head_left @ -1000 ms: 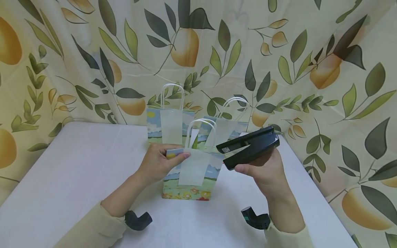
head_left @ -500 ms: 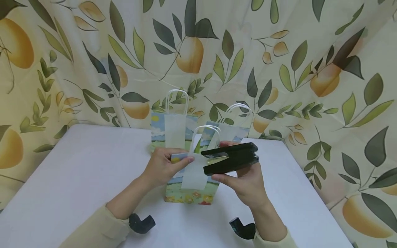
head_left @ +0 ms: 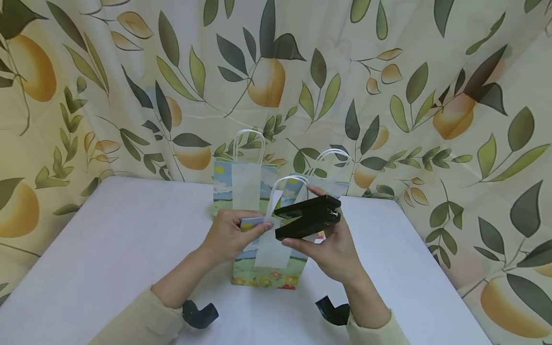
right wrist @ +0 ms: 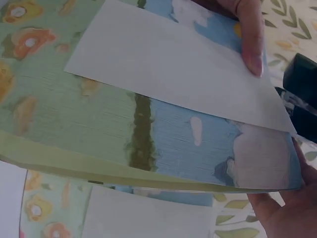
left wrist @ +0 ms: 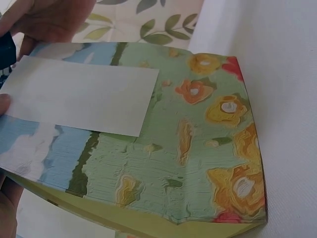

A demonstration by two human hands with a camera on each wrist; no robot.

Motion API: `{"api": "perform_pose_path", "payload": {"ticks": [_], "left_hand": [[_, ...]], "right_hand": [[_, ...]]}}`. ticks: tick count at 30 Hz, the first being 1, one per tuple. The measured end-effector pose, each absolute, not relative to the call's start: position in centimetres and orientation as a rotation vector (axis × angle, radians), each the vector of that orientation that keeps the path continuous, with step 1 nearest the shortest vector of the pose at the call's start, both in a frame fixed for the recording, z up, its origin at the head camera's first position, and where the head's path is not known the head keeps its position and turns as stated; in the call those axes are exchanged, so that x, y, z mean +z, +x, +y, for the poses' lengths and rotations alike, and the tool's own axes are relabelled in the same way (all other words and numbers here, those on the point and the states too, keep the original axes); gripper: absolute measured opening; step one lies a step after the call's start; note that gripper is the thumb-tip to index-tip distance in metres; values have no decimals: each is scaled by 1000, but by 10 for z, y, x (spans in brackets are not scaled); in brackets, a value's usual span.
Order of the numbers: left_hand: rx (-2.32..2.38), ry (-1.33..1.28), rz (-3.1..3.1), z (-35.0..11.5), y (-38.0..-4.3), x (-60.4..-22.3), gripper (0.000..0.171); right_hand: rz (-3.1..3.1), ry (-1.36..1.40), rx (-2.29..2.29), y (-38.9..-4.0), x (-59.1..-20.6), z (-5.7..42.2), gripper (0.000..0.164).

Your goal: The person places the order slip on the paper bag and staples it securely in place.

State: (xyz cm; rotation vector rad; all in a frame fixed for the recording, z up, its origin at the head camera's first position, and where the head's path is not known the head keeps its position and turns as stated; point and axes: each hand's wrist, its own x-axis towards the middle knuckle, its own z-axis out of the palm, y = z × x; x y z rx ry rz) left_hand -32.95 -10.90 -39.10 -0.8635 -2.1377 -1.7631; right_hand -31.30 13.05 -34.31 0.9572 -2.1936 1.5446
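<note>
My left hand (head_left: 228, 235) pinches the top left edge of a small paper gift bag (head_left: 265, 278), thumb in front. This bag has sky, grass and flowers printed on it and a white twisted handle. A white paper slip (head_left: 270, 254) covers the middle of its front, also plain as a paper slip (right wrist: 168, 69) in the right wrist view. My right hand (head_left: 334, 254) grips a black stapler (head_left: 308, 218), thumb beneath. The stapler's parted jaws point left and overlap the bag's top edge beside the handle. In the left wrist view, only the stapler's end (left wrist: 7, 52) shows.
Two similar gift bags stand behind, one bag (head_left: 222, 187) at the left and another bag (head_left: 342, 187) at the right, partly hidden. All are on a white-covered table (head_left: 142, 230). A fruit-and-leaf patterned curtain (head_left: 319, 28) hangs close behind the table.
My right hand has brought the stapler left, from beside the bag to its top edge at the handle. The left hand keeps its pinch. The head view has shifted slightly.
</note>
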Motion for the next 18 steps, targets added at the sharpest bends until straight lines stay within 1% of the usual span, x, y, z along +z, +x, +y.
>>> {"api": "perform_pose_path", "payload": {"ticks": [2,3,5,10,18], "left_hand": [[-1760,-864,-2136,-109,-330,-391,13],[-1762,-863,-2136,-109,-330,-391,13],[-1758,-861,-2137,-109,-330,-392,13],[-1706,-882,-2136,-107,-331,-394,11],[-1608,-877,-2161,-107,-330,-391,15]], "right_hand": [[-2231,966,1527,-314,-341,130,122],[-2247,975,1515,-315,-340,129,127],[-2265,1002,1498,-317,-338,129,132],[-2319,1012,1433,-318,-335,130,130],[-2335,960,1451,-320,-334,128,130]]}}
